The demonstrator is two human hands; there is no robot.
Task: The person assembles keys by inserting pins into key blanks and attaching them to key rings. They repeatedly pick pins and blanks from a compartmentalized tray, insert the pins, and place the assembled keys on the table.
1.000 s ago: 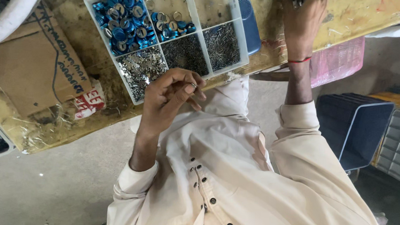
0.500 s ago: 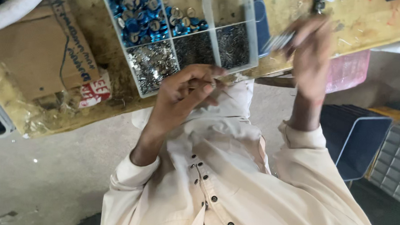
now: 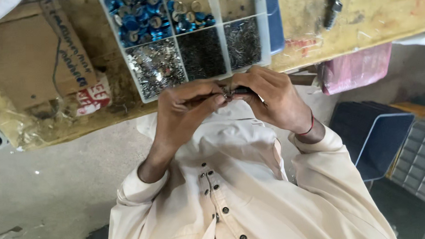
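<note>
Desk (image 3: 370, 17) edge, parts tray (image 3: 197, 48) above: your left hand (image 3: 186, 111) and right hand (image 3: 269, 98) both pinch one small dark part (image 3: 237, 90). Keep grip firm, fingertips steady over lap.

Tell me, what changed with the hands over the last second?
The right hand came down from the bench top to meet the left hand, and both now pinch a small dark part between them. The divided parts box stayed on the bench.

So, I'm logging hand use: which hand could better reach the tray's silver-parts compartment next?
Probably left: the left hand sits just below the silver-parts compartment; the right hand is further over, under the dark pins. Both pinch a small dark part.
</note>
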